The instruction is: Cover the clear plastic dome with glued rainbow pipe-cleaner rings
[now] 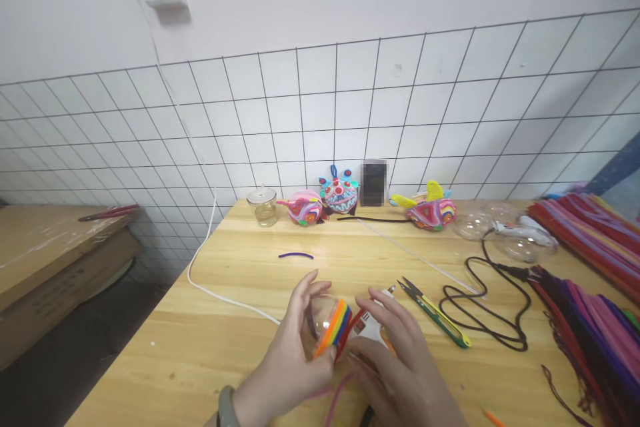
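Observation:
My left hand (pixel 293 343) is wrapped around a clear plastic ball (pixel 320 312), tilted on its side. Bands of orange, yellow, blue and red fuzzy strip (pixel 336 328) circle the ball's right part. My right hand (pixel 400 350) is close against that side, its fingers closed at the red strip (pixel 350 328), which leads off the ball toward them. The exact pinch is partly hidden. Just behind the right fingers, a white power strip (pixel 369 327) lies partly covered. Pink strips (pixel 336 400) rest on the table below the hands.
Yellow-green thread snips (pixel 435 313) lie right of my hands, beside a looped black cord (pixel 493 303). Bundles of coloured strips (pixel 585 327) fill the right side. Along the back stand a lidded glass cup (pixel 264 208), decorated ornaments (pixel 340 195) and clear balls (pixel 473 225).

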`<state>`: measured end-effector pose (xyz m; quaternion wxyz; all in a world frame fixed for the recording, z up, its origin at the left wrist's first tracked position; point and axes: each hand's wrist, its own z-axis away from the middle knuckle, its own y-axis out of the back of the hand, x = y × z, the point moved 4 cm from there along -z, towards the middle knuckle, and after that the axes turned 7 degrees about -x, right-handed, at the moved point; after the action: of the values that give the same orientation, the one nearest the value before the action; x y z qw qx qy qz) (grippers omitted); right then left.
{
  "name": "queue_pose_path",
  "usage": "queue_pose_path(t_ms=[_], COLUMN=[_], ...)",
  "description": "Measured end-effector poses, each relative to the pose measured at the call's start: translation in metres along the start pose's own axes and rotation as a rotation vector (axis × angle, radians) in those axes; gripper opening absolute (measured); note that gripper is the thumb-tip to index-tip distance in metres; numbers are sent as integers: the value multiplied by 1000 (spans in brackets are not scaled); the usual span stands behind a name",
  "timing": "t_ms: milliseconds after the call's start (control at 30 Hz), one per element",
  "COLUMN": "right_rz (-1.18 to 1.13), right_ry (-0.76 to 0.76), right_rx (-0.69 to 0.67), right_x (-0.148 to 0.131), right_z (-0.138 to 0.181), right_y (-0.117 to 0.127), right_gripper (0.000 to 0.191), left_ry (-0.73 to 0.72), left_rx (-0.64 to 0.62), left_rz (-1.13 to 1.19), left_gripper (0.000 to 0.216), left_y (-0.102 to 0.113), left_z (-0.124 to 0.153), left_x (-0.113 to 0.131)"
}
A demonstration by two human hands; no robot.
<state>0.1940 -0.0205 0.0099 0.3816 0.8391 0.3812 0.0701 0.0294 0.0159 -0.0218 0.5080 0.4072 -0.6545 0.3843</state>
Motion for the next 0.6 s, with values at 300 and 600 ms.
queue_pose_path(t_ms=[300, 600], right_rz=[50, 97], right_ry=[53, 50], right_rx=[-6, -102], right_x=[-6, -6], right_z=[-8, 0], right_y=[-2, -18], right_gripper=[19, 21], left_ry=[40, 102], left_rx=[86, 95], left_rz=[-259, -343], left_gripper=[84, 84], left_y=[-2, -5], left_z=[4, 4], left_x=[3, 9])
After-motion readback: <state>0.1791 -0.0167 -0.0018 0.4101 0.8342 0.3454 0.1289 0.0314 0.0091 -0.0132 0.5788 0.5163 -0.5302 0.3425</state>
